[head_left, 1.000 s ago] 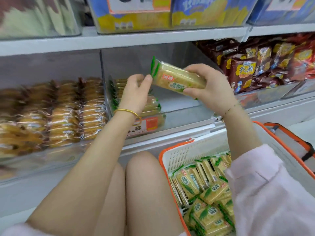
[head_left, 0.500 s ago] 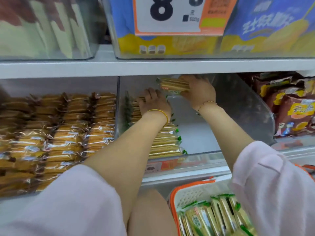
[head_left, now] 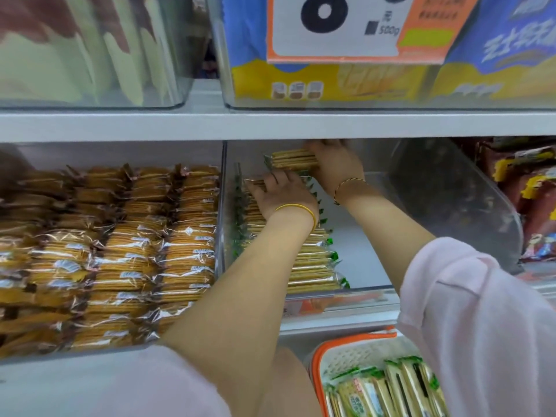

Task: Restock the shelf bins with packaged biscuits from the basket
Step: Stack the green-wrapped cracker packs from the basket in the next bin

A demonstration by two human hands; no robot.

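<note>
A clear shelf bin [head_left: 451,206] holds a row of green-edged biscuit packs [head_left: 313,266] along its left side. My right hand [head_left: 337,167] grips one green-edged biscuit pack [head_left: 293,159] deep at the back of the bin, above the row. My left hand [head_left: 282,194] rests on the back packs of the row, fingers curled over their tops. The white basket with an orange rim [head_left: 355,338] sits at the lower right, with several more of the same packs [head_left: 388,389] in it.
A neighbouring bin on the left is full of brown-wrapped biscuit packs [head_left: 120,245]. Red snack bags [head_left: 529,200] fill the bin on the right. A shelf board [head_left: 270,124] hangs low over the bin, with upper bins and a price tag [head_left: 346,28] above.
My right hand has carried the pack from in front of the shelf deep into the bin. My left hand went in onto the row. The view has moved closer and up.
</note>
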